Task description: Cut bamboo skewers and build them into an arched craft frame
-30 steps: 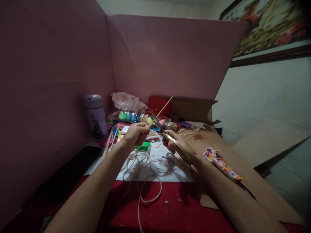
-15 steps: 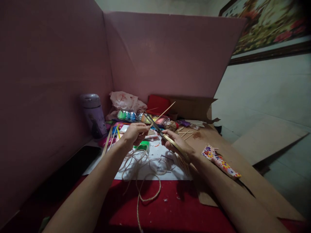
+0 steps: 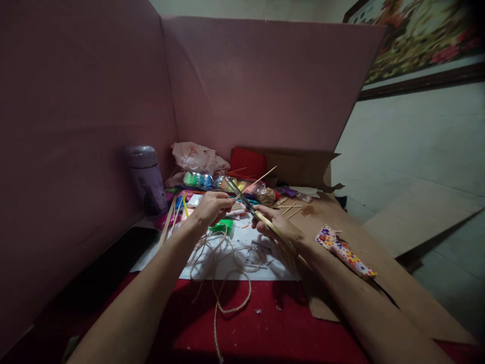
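Observation:
My left hand (image 3: 211, 208) pinches a thin wooden skewer (image 3: 260, 178) that points up and to the right. My right hand (image 3: 276, 226) is closed on a pair of scissors (image 3: 248, 203) with pale handles. The dark blades are parted around the skewer just past my left fingertips. Loose jute twine (image 3: 223, 273) lies in loops under both hands, across a white sheet (image 3: 242, 265) and onto the red cloth (image 3: 265, 323).
A purple flask (image 3: 145, 179) stands at the left by the pink divider (image 3: 246, 86). Coloured clay packs (image 3: 204, 180), a crumpled pink bag (image 3: 195, 158), a twine ball (image 3: 267, 195) and loose sticks (image 3: 290, 208) lie behind. A patterned strip (image 3: 346, 254) rests on brown cardboard (image 3: 379, 283) to the right.
The skewer has tilted lower toward the right. The scissors have swung slightly left and their blades now sit around the skewer. Both hands have dropped a little.

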`<move>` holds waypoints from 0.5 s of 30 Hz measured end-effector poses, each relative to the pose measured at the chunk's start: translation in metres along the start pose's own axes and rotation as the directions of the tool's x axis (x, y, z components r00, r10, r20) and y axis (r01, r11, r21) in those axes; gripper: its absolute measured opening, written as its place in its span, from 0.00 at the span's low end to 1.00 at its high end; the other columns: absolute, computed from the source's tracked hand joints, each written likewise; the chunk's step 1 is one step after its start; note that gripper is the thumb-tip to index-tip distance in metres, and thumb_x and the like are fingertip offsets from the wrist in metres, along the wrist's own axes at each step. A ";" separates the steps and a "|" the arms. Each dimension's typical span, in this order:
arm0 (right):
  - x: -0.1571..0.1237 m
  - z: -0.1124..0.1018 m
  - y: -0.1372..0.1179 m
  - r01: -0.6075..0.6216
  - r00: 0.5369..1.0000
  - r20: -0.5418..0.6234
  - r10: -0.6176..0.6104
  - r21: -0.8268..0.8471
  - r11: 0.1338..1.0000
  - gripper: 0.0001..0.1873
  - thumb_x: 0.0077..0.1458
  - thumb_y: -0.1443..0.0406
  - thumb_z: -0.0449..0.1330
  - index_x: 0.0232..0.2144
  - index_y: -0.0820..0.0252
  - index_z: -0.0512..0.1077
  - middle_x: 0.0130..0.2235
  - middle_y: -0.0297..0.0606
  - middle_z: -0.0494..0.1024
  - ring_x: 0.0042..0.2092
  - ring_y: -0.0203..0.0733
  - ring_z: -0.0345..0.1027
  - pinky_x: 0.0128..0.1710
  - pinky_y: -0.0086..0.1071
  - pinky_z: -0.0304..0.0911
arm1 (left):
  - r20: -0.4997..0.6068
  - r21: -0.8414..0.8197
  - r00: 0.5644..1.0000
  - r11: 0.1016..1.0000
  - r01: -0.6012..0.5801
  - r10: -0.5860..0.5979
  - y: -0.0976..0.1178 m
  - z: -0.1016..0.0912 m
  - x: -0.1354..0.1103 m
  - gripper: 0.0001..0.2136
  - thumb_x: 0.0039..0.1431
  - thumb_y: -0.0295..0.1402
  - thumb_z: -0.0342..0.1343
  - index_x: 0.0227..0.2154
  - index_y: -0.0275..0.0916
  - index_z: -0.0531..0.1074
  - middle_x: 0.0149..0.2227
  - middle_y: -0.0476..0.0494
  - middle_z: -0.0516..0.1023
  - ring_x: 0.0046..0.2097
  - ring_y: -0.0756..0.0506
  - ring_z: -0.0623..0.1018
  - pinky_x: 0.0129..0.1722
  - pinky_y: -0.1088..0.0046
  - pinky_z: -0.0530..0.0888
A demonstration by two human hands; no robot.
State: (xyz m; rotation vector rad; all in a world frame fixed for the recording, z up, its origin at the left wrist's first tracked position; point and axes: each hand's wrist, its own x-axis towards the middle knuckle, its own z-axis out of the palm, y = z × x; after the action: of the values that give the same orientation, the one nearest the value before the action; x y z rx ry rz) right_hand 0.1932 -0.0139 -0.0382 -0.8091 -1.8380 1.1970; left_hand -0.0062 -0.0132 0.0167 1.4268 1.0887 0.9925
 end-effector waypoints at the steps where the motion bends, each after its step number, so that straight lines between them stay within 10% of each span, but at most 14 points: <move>1: -0.001 0.001 -0.002 -0.011 1.000 -0.005 0.011 -0.006 1.000 0.32 0.41 0.47 0.63 0.44 0.61 0.66 0.26 0.30 0.65 0.23 0.28 0.50 0.21 0.23 0.47 | -0.003 0.010 1.000 1.000 -0.010 0.010 -0.001 0.000 0.001 0.14 0.48 0.36 0.56 0.14 0.36 0.61 0.10 0.57 0.52 0.11 0.58 0.50 0.12 0.80 0.44; 15: -0.004 0.012 -0.013 -0.092 0.990 -0.104 0.093 0.015 0.996 0.29 0.38 0.50 0.65 0.39 0.65 0.72 0.18 0.24 0.56 0.19 0.26 0.44 0.16 0.24 0.41 | -0.059 0.070 0.995 0.995 -0.071 0.075 0.000 -0.002 0.002 0.13 0.44 0.32 0.56 0.13 0.37 0.59 0.10 0.56 0.53 0.13 0.58 0.50 0.14 0.78 0.44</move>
State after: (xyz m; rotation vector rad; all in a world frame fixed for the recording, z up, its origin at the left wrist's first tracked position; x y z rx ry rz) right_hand 0.1838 -0.0268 -0.0306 -0.9424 -1.7249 1.1975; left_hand -0.0077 -0.0107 0.0166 1.5088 1.1316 1.0657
